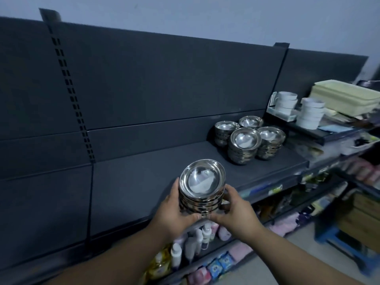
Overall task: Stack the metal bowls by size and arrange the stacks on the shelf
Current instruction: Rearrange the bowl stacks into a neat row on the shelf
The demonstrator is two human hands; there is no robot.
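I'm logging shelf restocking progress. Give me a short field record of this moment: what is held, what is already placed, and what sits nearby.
held: stack of metal bowls, tilted, between left hand and right hand
placed: four bowl stacks grouped at the right end of the dark shelf
neighbours: white bowls further right
lower shelf: bottles

Dim, bluish light; glare on bowl interiors [202,179]; wide-angle bending at edges; right-side goods blurred.

Nested steel bowl stack [200,188], seemingly tilted
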